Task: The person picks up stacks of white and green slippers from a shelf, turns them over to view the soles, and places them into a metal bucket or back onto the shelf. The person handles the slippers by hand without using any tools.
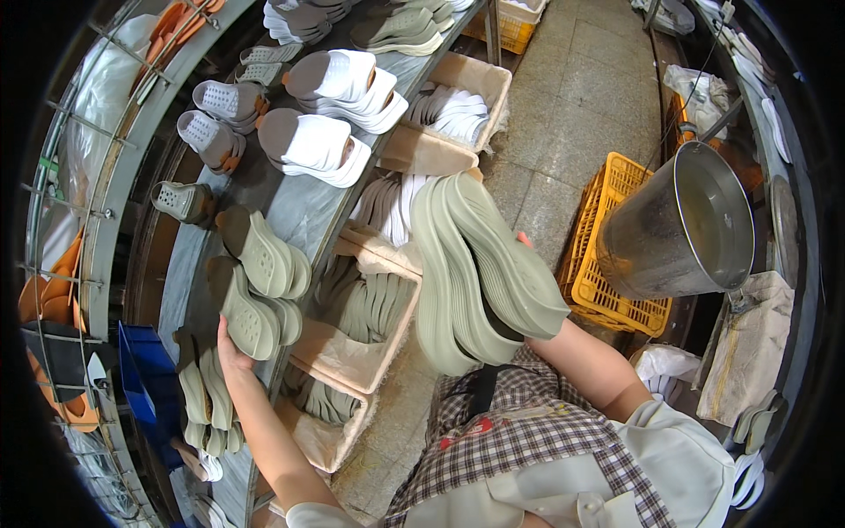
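Person stands in a narrow aisle between two work rows. Right hand (525,238) mostly hidden behind a stack of sage-green soles (488,264), fingertips curled round its right edge; has hold of the stack, raised over the aisle, near middle. Left hand (231,350) at the near left edge of green shoe pieces (255,319) piled on the bench; fingers partly hidden, cannot tell how far open or whether it grips.

Bench (308,201): long, grey, smooth, runs near to far on the left. White soles (330,79) in piles at its far part, perforated grey clogs (231,101) along its left side. Cloth-lined bins (339,363) in a row along the bench's right side, green, white and brownish soles inside. Far left: wire rack (107,136); blue bin (145,374) nearer. Floor (585,84): speckled tiles. Right: yellow crate (576,273), big metal bucket (647,233) with liquid inside.
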Motion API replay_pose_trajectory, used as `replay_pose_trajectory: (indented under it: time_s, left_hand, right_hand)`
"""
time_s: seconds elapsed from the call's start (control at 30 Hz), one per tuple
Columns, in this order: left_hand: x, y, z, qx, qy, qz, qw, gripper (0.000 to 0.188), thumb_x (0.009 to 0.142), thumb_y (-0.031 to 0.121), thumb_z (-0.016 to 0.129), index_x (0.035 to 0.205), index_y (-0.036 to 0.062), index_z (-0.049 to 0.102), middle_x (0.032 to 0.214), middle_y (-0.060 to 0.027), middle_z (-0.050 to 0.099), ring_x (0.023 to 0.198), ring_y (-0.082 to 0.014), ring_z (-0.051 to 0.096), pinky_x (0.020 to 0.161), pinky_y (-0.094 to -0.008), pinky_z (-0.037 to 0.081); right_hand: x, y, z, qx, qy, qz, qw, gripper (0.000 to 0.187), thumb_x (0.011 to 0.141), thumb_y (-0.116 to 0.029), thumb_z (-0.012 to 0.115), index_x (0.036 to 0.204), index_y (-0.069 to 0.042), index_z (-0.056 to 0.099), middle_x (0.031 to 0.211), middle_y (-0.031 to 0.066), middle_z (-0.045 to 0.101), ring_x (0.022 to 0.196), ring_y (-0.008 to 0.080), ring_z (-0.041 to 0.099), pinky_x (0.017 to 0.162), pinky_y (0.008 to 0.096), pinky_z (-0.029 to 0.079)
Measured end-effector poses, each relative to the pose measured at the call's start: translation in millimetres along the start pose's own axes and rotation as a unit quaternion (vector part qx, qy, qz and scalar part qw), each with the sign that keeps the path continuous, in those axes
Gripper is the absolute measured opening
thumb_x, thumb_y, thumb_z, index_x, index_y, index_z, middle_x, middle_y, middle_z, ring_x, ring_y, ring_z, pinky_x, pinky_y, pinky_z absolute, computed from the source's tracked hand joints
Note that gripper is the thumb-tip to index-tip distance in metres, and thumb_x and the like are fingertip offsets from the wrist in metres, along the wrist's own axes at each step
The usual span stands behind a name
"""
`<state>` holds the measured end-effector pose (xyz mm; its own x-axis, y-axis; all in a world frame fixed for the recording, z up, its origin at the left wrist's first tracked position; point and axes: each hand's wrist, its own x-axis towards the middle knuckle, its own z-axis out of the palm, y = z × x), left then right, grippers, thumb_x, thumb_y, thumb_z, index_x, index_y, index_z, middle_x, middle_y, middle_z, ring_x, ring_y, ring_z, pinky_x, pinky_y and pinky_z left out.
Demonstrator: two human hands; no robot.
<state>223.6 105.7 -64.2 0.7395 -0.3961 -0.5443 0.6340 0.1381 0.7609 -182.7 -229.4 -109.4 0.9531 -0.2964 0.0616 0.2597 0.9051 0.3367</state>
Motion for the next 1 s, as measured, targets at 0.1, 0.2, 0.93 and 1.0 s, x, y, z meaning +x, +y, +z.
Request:
replay_pose_trajectory:
  time_s: [0.1,0.2,0.93,1.0]
  left_hand:
    - [2.4,2.7,6.5,-0.012,-0.01,-0.008,1.0,0.052,0.088,0.042,0.054,0.124,0.0035,0.053,0.121,-0.0119,0.059,0.108,-0.0307,0.057,0.095,-0.0462,0.044]
    - [7.9,-0.9,8.9,-0.013,0.068,0.029,0.997,0.051,0.08,0.037,0.056,0.119,0.0044,0.055,0.116,-0.0112,0.06,0.104,-0.0312,0.058,0.093,-0.047,0.045]
    - [0.0,-347.6,-27.9,0.298,-0.104,0.055,0.947,0.072,0.091,0.026,0.049,0.146,0.0063,0.008,0.148,-0.0158,0.018,0.135,-0.0294,0.022,0.108,-0.0405,0.026]
    - [40.4,-341.0,-56.0,0.347,-0.068,0.037,0.935,0.071,0.091,0.026,0.05,0.146,0.0071,0.011,0.147,-0.015,0.02,0.134,-0.0284,0.025,0.108,-0.0402,0.026]
  right_hand:
    - [-12.2,-0.4,8.9,-0.007,0.055,-0.036,0.998,0.061,0.091,-0.046,0.044,0.135,-0.004,0.041,0.129,0.0215,0.049,0.113,0.0372,0.053,0.097,0.0503,0.044]
    - [-19.6,-4.3,11.3,-0.048,0.064,-0.038,0.996,0.065,0.088,-0.049,0.045,0.135,-0.004,0.04,0.13,0.0213,0.048,0.115,0.038,0.052,0.1,0.0508,0.042]
    - [-7.2,78.3,-214.4,-0.348,0.325,0.145,0.867,0.079,0.083,-0.034,0.054,0.142,-0.001,0.014,0.141,0.0192,0.026,0.129,0.0305,0.032,0.107,0.0422,0.029]
    - [12.4,77.7,-245.4,-0.448,0.296,0.132,0.833,0.075,0.082,-0.023,0.055,0.141,-0.001,0.013,0.139,0.0191,0.028,0.129,0.0307,0.032,0.107,0.0395,0.029]
